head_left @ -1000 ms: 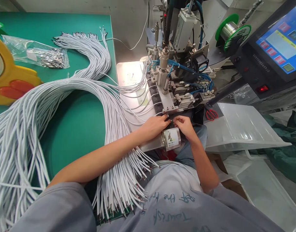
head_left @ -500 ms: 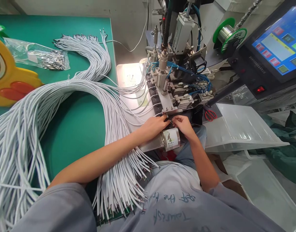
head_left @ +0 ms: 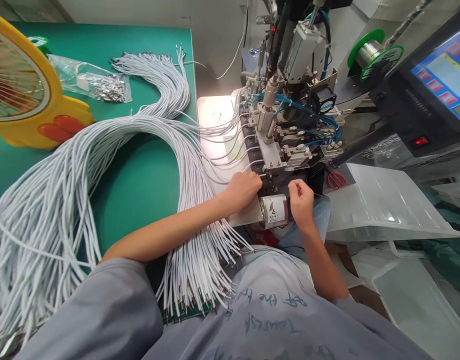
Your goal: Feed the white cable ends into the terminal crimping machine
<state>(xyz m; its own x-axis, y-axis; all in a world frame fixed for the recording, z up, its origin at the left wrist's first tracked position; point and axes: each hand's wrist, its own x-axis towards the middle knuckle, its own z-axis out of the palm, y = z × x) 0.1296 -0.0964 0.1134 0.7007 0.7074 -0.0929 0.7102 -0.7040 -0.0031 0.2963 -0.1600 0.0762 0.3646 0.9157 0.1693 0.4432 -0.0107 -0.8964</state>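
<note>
My left hand (head_left: 245,190) is closed at the front edge of the bench machine (head_left: 269,120), its fingers around the end of a white cable whose tip points into the machine. Several more white cables (head_left: 233,142) run side by side into the machine's slots. My right hand (head_left: 302,200) is closed a little to the right, apart from the machine; what its fingers hold, if anything, is hidden. Between and below the hands sits a small clear pack with a white label (head_left: 275,210). A large bundle of white cables (head_left: 194,200) arches over the bench and passes under my left forearm.
On the green table (head_left: 136,170) are a bag of metal parts (head_left: 102,87) and a yellow fan (head_left: 61,110). To the right are a solder wire spool (head_left: 374,56), a touch screen (head_left: 445,80), red-handled scissors (head_left: 337,181) and a translucent plastic bin (head_left: 387,205).
My right hand has drawn away from my left hand, to the right and slightly down. My left hand stays by the machine's front edge. The whole view has shifted, showing more of the fan.
</note>
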